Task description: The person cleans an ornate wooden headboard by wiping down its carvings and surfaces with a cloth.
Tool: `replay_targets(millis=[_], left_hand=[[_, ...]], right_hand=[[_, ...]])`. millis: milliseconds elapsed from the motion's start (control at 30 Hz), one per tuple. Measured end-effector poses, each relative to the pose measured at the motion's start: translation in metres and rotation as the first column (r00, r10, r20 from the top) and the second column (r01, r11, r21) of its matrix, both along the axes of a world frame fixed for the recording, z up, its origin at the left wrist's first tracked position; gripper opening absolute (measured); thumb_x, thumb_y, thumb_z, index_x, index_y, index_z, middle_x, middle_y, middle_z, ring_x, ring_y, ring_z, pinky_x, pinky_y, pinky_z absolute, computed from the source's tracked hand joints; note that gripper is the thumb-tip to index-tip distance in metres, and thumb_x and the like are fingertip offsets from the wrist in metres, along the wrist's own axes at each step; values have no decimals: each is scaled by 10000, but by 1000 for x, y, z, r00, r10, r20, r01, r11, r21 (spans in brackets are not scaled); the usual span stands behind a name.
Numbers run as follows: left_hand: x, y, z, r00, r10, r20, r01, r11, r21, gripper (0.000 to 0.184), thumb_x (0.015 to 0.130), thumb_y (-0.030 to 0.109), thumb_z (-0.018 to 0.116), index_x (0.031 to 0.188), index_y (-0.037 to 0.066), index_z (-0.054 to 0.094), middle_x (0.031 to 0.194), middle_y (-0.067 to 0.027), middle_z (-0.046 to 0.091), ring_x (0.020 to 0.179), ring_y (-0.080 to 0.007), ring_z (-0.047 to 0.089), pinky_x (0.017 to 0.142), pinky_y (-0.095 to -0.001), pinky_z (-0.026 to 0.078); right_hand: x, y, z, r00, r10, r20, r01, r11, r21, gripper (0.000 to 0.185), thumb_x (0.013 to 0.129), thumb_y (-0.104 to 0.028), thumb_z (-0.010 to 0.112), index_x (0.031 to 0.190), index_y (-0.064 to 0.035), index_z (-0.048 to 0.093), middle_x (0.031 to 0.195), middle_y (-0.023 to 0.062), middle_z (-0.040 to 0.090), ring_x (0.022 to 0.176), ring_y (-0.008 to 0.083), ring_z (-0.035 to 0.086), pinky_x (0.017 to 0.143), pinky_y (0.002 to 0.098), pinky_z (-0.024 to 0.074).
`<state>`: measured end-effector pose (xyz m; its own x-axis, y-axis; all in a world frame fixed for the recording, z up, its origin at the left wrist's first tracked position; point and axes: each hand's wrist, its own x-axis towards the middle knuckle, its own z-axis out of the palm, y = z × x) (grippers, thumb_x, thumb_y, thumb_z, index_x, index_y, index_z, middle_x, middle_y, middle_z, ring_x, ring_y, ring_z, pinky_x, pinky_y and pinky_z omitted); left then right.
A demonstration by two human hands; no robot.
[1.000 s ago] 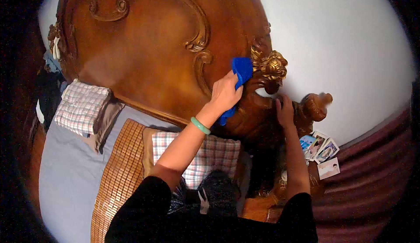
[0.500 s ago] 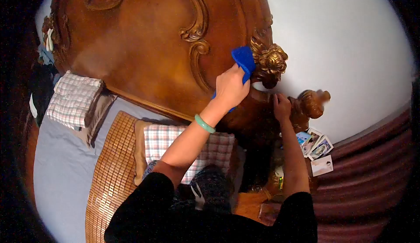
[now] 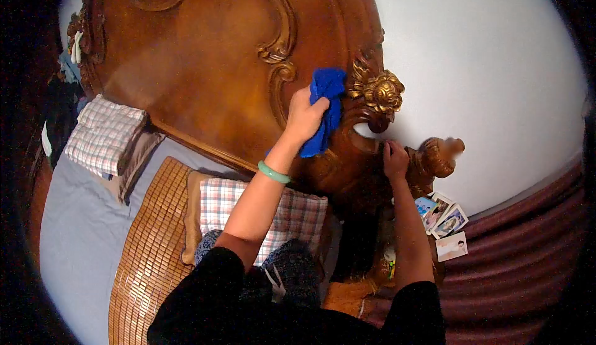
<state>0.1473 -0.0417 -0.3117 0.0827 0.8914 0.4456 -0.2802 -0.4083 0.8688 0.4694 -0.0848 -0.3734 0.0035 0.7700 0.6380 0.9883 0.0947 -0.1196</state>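
My left hand (image 3: 305, 116), with a green bangle (image 3: 274, 172) at its wrist, is closed on a blue cloth (image 3: 326, 90). The cloth lies against the carved wooden headboard (image 3: 205, 65), left of the gilded flower carving (image 3: 382, 91). Lower and to the right, my right hand (image 3: 395, 160) rests on the dark carved edge of the headboard, beside the small opening that shows the wall. Its fingers are bent over the wood, and the fingertips are partly in shadow.
A rounded wooden finial (image 3: 439, 157) stands right of my right hand, above several photo cards (image 3: 451, 247). Checked pillows (image 3: 105, 135) and a bamboo mat (image 3: 149, 239) lie on the grey bed. A white wall (image 3: 478, 53) and a dark red curtain (image 3: 515, 264) are at the right.
My left hand has moved left with the blue cloth, away from the gilded flower, and more of the cloth shows. My right hand stays on the carved edge, its fingers more bent.
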Motion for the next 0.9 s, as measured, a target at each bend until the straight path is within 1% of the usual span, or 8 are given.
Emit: replay_targets(millis=[133,367,500,633,700,767,833,900], left_hand=[[17,-1,4,920,370,-127,-321,901,293,213,723,131,543,909,60,618,857,-171,612,785,-363,580,682,-425,458],[25,-21,19,638,668,-383,-435,723,536,146,680,110,578,816,63,600,833,-128,589,772,-352,575,626,-448,461],[16,-14,32,591,695,-409,-437,703,562,131,673,109,571,789,54,594,783,-134,580,756,-343,580,616,-444,464],[-6,9,24,759,537,-369,-287,784,551,165,694,108,537,825,58,623,826,-167,613,771,-362,583,671,-450,461],[-8,15,21,958,160,-238,-99,963,251,190,703,108,528,857,75,635,891,-169,624,794,-377,576,691,-453,456],[-10,8,29,932,257,-255,-173,935,309,195,707,122,537,873,74,628,868,-171,613,781,-370,579,682,-459,451],[-6,1,39,755,576,-315,-351,760,548,191,696,121,562,869,62,616,844,-154,596,787,-345,583,671,-454,458],[-3,-2,43,670,647,-365,-355,710,608,176,683,118,580,845,57,608,823,-135,586,781,-327,583,657,-440,468]], right_hand=[[2,2,-1,1000,26,2,-26,998,50,243,878,-224,495,894,-15,617,846,175,592,785,370,578,682,429,458],[-4,0,1,1000,20,-18,-20,1000,10,239,875,-220,500,876,-14,622,859,179,598,762,373,583,680,425,464],[0,3,-6,1000,26,0,-26,998,55,239,851,-231,522,836,-9,609,833,192,603,761,376,583,689,453,467],[-1,4,-5,998,52,19,-54,993,106,219,862,-210,514,881,-25,628,860,174,610,774,371,587,686,418,465],[-1,3,-1,1000,-14,-14,14,1000,18,214,858,-207,518,876,-21,622,856,171,606,774,379,581,682,429,460],[4,5,-7,1000,-26,-6,26,999,22,215,857,-204,515,874,-16,617,847,175,600,765,382,576,678,434,457],[8,6,-8,999,-38,5,38,999,28,216,857,-202,512,871,-10,612,837,179,594,757,384,571,674,439,453],[6,6,-8,1000,11,9,-12,999,46,224,856,-205,507,866,-7,612,830,184,586,747,383,564,671,442,448]])
